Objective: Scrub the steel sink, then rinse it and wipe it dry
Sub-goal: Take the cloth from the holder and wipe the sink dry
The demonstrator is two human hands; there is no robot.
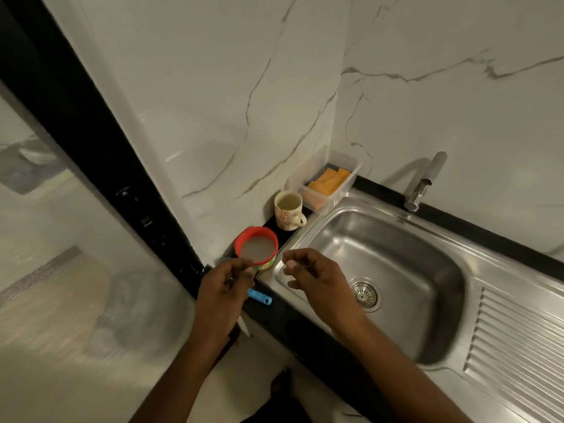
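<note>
The steel sink [406, 239] is set in a black counter, with its drain strainer [364, 294] in the basin floor. A round red tub of pale cleaning paste [258, 247] stands open on the counter left of the basin. My left hand [224, 288] is just below the tub and grips a tool with a blue handle [261, 296] that sticks out to the right. My right hand [314, 277] hovers over the sink's near left corner with loosely curled fingers and holds nothing.
A cream mug [288, 213] stands behind the tub. A clear box with orange cloths [328, 180] sits in the corner against the marble wall. The tap [424, 181] rises behind the sink. A ribbed drainboard [515, 340] lies to the right.
</note>
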